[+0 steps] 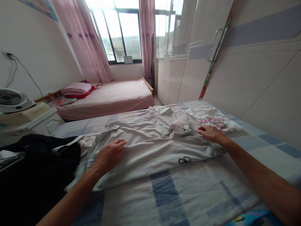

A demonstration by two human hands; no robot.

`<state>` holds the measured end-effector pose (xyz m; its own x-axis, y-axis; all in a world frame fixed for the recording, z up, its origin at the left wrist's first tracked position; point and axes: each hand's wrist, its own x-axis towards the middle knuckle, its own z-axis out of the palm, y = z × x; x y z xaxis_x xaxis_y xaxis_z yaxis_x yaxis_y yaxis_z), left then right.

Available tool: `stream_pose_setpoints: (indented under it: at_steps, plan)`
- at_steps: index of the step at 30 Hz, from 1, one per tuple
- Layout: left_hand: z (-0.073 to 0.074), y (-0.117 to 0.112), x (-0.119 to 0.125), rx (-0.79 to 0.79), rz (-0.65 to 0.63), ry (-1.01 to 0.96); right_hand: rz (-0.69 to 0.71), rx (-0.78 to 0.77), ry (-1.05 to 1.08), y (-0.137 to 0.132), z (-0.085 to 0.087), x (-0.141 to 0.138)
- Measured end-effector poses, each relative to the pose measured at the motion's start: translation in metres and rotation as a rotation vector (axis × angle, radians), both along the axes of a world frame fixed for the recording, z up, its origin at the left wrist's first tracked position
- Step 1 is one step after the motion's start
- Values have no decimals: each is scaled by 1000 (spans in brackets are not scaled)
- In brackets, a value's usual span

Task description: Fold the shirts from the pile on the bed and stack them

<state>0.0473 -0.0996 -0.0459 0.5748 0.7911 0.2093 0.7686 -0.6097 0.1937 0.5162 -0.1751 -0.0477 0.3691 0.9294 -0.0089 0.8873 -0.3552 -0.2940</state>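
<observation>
A white shirt (145,157) lies spread across the bed, its near side folded over lengthwise. A small black looped mark sits near its front edge, and its collar (180,125) points to the right. My left hand (111,155) rests on the shirt's left part, fingers stretched out and lying on the cloth. Toward the collar end, my right hand (210,133) has its fingers pinched on the shirt's edge; the fingertips are partly hidden. Just beyond that hand lies a folded white T-shirt (209,116) with pink lettering.
Dark clothes (35,175) are heaped at the left. The checked bedsheet (166,197) runs beneath everything. A fan (14,100) stands on a cabinet at far left. Beyond are a pink bed (117,94) and a window; a wardrobe (195,56) lines the right side.
</observation>
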Motion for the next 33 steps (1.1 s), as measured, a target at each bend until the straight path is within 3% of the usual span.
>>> stream_pose_setpoints:
  at_steps: [5,9,14,18,21,25,28,33]
  plan:
    - [-28,17,-3,107,57,-42,-111,119,-141,11,-25,-18]
    - [-31,17,-10,115,52,-51,-41,202,-198,11,-38,-17]
    - [-33,20,-8,111,98,-62,-128,221,-231,11,-43,-8]
    - [-30,22,-10,79,96,-104,-56,363,-199,8,-39,-10]
    - [-18,22,-19,-28,57,-23,159,470,-148,5,-31,-15]
    - [2,27,-38,-214,18,91,416,400,-214,10,-20,-15]
    - [8,32,-50,-313,60,87,421,351,-264,24,-14,-9]
    - [5,36,-58,-397,63,49,379,360,-169,52,1,-1]
